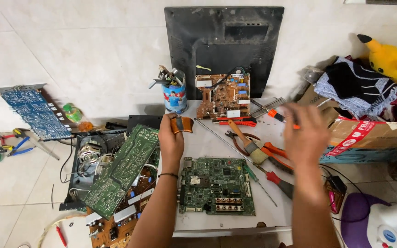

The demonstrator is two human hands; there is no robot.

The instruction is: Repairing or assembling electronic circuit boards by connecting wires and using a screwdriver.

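Note:
My left hand [171, 140] is raised over the white table [207, 138] and holds a small orange-brown curved piece [182, 124] between its fingertips. My right hand [305, 135] is blurred with motion at the right, its fingers over the end of an orange-handled screwdriver [275, 114]; whether it grips the tool is unclear. A green circuit board [217, 186] lies flat between my forearms. Between the hands lie a wooden-handled brush [250, 143], orange-handled pliers [274, 154] and a red-handled screwdriver [279, 179].
A brown circuit board [223, 96] leans on a black monitor back cover [224, 41], next to a can of tools [174, 94]. A long green board [122, 170] lies tilted over an opened chassis at left. A cardboard box [368, 138] with cloth stands right.

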